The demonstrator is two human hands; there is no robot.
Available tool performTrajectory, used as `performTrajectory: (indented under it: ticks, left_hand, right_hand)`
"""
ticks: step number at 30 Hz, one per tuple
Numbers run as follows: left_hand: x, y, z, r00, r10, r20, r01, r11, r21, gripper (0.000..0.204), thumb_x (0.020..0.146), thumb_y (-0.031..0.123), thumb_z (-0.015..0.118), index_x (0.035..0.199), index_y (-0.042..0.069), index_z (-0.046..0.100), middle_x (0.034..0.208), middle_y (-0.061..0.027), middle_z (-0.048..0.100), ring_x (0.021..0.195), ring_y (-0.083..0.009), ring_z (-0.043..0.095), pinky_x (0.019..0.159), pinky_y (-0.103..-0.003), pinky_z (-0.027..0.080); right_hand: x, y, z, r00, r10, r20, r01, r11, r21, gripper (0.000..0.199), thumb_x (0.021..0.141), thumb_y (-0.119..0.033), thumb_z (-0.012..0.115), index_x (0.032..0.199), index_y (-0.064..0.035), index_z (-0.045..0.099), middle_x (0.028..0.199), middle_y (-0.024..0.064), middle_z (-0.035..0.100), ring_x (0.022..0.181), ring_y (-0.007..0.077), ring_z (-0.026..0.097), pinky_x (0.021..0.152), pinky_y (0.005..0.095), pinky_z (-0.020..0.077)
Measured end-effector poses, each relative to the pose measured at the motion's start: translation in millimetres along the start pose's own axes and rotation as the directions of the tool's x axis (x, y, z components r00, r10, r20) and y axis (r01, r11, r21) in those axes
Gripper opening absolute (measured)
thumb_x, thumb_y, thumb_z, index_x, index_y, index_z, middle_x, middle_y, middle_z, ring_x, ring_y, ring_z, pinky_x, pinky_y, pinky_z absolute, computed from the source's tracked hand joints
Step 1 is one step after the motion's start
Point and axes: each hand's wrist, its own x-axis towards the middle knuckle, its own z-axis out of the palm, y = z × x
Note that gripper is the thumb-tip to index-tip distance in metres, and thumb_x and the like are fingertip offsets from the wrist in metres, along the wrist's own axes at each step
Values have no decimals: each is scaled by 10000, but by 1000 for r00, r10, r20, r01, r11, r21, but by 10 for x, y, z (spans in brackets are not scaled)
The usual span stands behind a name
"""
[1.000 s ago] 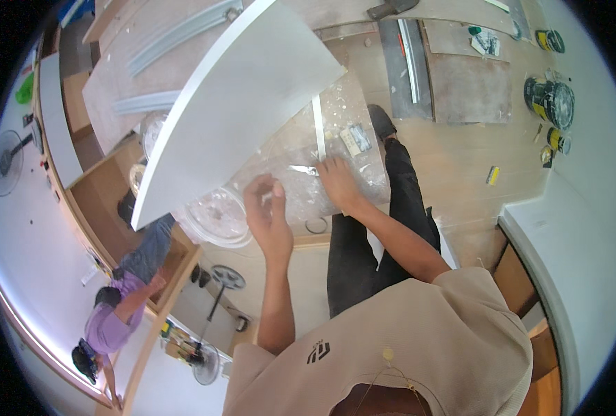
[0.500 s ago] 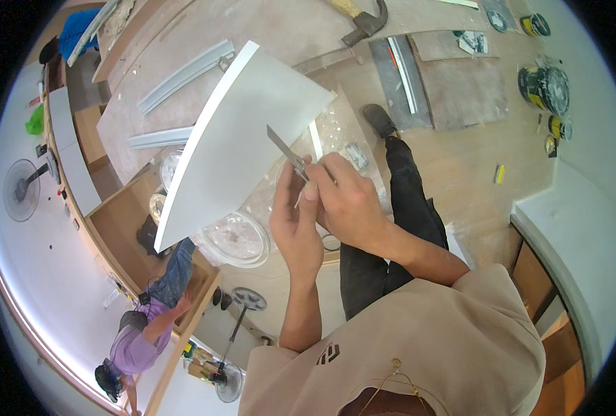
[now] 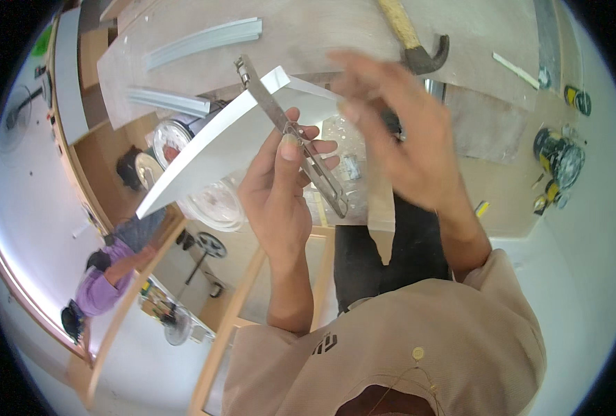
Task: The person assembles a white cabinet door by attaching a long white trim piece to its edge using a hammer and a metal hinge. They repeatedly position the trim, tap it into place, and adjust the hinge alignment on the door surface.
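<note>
My left hand (image 3: 280, 187) is closed around a slim metal slotted bar (image 3: 265, 97), with the thumb on top and fingers behind. The bar slants, its narrow fitting at the upper left and its looped, slotted end at the lower right. I cannot make out its exact kind. A white panel (image 3: 228, 149) with a curved edge stands just beyond this hand, and the bar's upper end overlaps it in the view. My right hand (image 3: 405, 125) is raised to the right, blurred, with fingers stretched apart and nothing visible in them.
A claw hammer (image 3: 413, 45) and pale metal channels (image 3: 204, 41) lie on the dusty worktop (image 3: 308, 35). Paint tubs (image 3: 559, 158) stand at the right. White round lids (image 3: 214, 206) lie below the panel. Another person (image 3: 103, 277) works at the lower left beside a wooden frame.
My right hand has left the metal piece and swung up to the right. My left hand still holds the bar, now turned and raised. The view has shifted, and the panel appears lower.
</note>
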Motion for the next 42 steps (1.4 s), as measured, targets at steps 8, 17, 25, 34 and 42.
performTrajectory:
  ticks: [8,17,25,34,42]
  left_hand:
    - [50,42,56,1000,3,-28,-1,997,76,525,1021,283,649,1399,-71,564,1094,-127,651,890,-183,681,675,-300,606]
    - [85,43,94,1000,6,2,-6,1000,16,463,1035,222,622,1413,-39,564,1028,-135,671,820,-158,661,584,-282,602]
    - [77,42,140,999,20,-36,-19,999,27,460,1039,234,619,1418,-22,566,1008,-135,690,794,-141,652,558,-278,605]
    - [85,69,171,998,5,-62,-4,1000,12,449,1027,242,636,1393,-15,596,979,-117,701,778,-131,650,552,-271,599]
    - [90,37,155,998,22,-61,-20,999,38,448,1029,227,631,1400,-20,589,958,-108,697,762,-125,643,549,-259,581]
  right_hand:
    - [1157,626,8,735,-90,672,-297,849,438,387,1022,-74,609,1400,7,581,1248,111,678,1146,180,630,945,288,514]
    - [1374,530,45,679,-32,733,-317,888,332,206,948,-38,686,1135,45,710,1048,100,743,989,161,680,906,275,538]
    - [1415,770,203,651,-69,756,-427,790,440,136,916,-60,728,1014,35,722,1007,105,749,941,161,685,876,277,538]
    - [1476,787,159,642,-46,766,-415,818,397,166,898,-73,761,1028,30,742,997,111,761,921,158,707,856,278,563]
    - [1519,841,182,607,-24,794,-465,799,380,166,892,-61,763,1022,40,742,999,129,764,908,166,718,854,286,579]
